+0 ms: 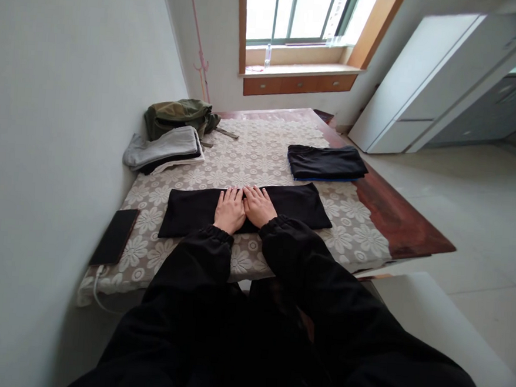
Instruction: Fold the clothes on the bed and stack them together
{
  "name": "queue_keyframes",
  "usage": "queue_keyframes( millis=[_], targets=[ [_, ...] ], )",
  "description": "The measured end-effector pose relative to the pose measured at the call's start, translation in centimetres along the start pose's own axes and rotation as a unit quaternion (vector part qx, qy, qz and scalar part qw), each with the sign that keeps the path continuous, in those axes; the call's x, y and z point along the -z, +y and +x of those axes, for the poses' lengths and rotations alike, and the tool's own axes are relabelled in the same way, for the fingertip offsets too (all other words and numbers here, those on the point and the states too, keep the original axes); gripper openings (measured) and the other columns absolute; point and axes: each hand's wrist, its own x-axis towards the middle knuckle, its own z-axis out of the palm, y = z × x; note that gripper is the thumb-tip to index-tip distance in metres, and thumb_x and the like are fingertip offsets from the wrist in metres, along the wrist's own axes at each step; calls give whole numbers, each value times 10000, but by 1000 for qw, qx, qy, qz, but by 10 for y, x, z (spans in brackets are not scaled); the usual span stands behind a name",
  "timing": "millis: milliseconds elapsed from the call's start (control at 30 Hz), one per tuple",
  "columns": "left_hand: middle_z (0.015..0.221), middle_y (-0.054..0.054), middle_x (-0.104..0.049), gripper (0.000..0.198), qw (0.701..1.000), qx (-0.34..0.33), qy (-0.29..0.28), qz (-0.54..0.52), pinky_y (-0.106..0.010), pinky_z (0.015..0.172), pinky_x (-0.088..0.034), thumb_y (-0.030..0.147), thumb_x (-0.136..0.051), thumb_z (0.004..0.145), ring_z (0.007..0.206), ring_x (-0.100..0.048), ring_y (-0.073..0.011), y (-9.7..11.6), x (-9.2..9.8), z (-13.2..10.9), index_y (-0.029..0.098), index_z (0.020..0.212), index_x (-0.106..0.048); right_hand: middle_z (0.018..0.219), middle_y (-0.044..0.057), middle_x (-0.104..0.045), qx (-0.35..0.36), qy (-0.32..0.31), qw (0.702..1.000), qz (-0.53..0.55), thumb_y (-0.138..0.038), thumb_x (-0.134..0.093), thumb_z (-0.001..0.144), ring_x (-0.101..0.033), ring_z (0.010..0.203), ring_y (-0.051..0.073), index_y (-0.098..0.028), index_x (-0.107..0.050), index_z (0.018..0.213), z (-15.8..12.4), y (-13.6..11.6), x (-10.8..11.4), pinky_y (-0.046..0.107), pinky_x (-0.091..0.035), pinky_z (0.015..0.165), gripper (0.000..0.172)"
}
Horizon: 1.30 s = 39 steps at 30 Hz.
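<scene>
A long, folded black garment (296, 205) lies across the near part of the table on a white floral lace cloth (261, 152). My left hand (229, 210) and my right hand (259, 205) rest side by side on its middle, palms down, fingers stretched flat and open. Both arms are in black sleeves. Neither hand grips anything.
A folded black stack (325, 162) sits at the right of the table. Grey (164, 149) and olive green (177, 116) clothes are piled at the back left by the wall. A black phone (114, 236) lies at the near left corner. Bare wooden table edge (406, 218) shows on the right.
</scene>
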Motion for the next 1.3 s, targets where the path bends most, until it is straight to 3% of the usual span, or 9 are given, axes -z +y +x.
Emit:
queue_keyframes(
  millis=[167, 400, 600, 833, 1067, 1300],
  targets=[
    [1707, -77, -353, 658, 999, 33, -18, 24, -570, 1310, -140, 335, -273, 1037, 1600, -233, -316, -2, 0, -3, 187, 1678, -258, 1692, 124, -359, 7, 24, 1000, -6, -299, -316, 1021, -295, 1576, 328, -107, -394, 1617, -2, 11, -12, 572, -198, 1290, 631],
    [1716, -48, -338, 650, 999, 30, -27, 28, -563, 1317, -127, 420, -280, 1048, 1602, -224, -315, -8, 6, -7, 219, 1666, -303, 1716, 85, -315, -2, 21, 1000, -18, -379, -323, 1036, -255, 1591, 330, -180, -387, 1628, -7, 17, -10, 627, -160, 1283, 628],
    [1730, -51, -305, 737, 995, 40, -65, 62, -523, 1321, -119, 620, -271, 1041, 1614, -189, -300, -35, 21, -6, 223, 1659, -317, 1719, 71, -323, -11, -8, 999, -37, -506, -339, 1059, -227, 1603, 298, -212, -394, 1625, -7, 36, -1, 556, -169, 1295, 640],
    [1712, -67, -343, 714, 993, 60, -48, 86, -497, 1306, -181, 612, -283, 1049, 1589, -272, -288, -69, 38, -14, 221, 1640, -364, 1715, 63, -332, -51, -8, 996, -66, -519, -313, 1063, -260, 1591, 303, -221, -385, 1635, -14, 77, 10, 547, -177, 1289, 648],
    [1700, -64, -366, 707, 991, 66, -40, 106, -481, 1318, -135, 591, -283, 1056, 1585, -287, -256, -92, 47, -30, 217, 1654, -329, 1712, 53, -339, -73, 6, 992, -104, -502, -301, 1059, -288, 1577, 297, -233, -398, 1627, -33, 108, 15, 584, -167, 1283, 636],
    [1700, -59, -371, 673, 988, 88, -30, 124, -480, 1299, -220, 575, -325, 1054, 1576, -309, -284, -111, 58, -46, 235, 1632, -385, 1698, 52, -378, -104, 28, 987, -115, -498, -312, 1049, -321, 1560, 294, -242, -403, 1626, -53, 139, 22, 514, -259, 1272, 638]
  ],
)
